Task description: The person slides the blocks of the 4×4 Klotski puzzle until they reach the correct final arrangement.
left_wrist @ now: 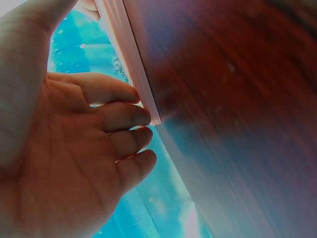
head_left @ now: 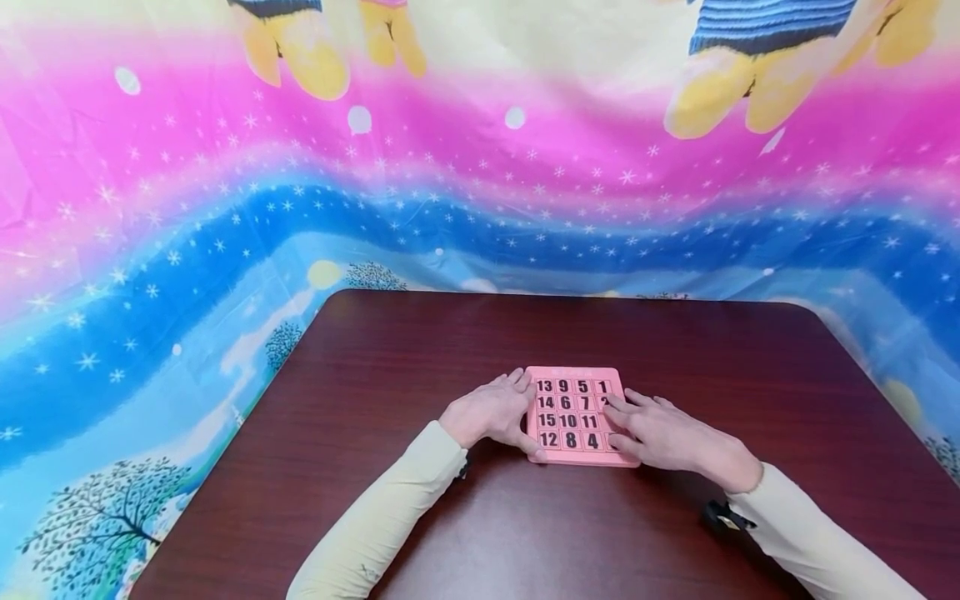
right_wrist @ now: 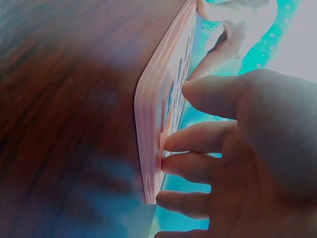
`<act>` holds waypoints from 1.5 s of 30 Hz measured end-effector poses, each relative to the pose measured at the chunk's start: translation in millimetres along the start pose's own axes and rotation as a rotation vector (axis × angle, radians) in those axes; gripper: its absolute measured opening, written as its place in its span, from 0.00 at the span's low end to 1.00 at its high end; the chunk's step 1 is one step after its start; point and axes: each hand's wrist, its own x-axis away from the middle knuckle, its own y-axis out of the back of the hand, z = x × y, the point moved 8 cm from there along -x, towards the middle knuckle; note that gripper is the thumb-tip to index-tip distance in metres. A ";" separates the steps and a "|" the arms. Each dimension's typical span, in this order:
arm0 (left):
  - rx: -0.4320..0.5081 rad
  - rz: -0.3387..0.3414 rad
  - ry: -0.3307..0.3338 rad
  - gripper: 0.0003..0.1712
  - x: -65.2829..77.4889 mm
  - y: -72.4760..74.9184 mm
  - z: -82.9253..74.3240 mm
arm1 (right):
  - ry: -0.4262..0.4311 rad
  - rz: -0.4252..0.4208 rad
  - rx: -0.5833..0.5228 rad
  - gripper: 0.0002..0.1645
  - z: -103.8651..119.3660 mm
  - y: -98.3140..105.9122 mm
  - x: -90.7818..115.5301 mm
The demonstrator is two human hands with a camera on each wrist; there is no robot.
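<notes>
A pink sliding number puzzle (head_left: 576, 412) with black numerals lies flat on the table. My left hand (head_left: 491, 410) holds its left side, thumb at the near left corner and fingers along the side edge. From the left wrist view, fingertips (left_wrist: 143, 116) meet the frame's edge. Over the puzzle's right side my right hand (head_left: 666, 435) reaches with extended fingers, the tips on the right-hand column. These fingers cover part of that column, including the lower right tile. In the right wrist view, fingertips (right_wrist: 171, 144) touch the puzzle's face near its edge.
A dark reddish-brown table (head_left: 375, 358) with rounded far corners bears the puzzle. Behind it hangs a colourful cloth (head_left: 480, 167) with snowflakes and cartoon legs. Both forearms wear pale sleeves, with a black wrist device (head_left: 726, 516) below the right cuff.
</notes>
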 end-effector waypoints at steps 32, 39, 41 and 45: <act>0.005 -0.005 0.001 0.70 0.4 3.2 -0.9 | 0.074 -0.037 0.025 0.30 36.2 10.0 44.7; 0.002 -0.003 0.004 0.71 -0.5 3.6 1.2 | 0.045 -0.033 0.079 0.30 37.8 4.6 42.7; 0.006 -0.001 0.000 0.71 -0.8 3.1 1.3 | 0.037 -0.030 0.085 0.30 37.5 3.0 42.2; 0.010 0.006 -0.001 0.71 -1.5 0.9 1.8 | 0.033 -0.039 0.087 0.29 37.1 1.8 41.5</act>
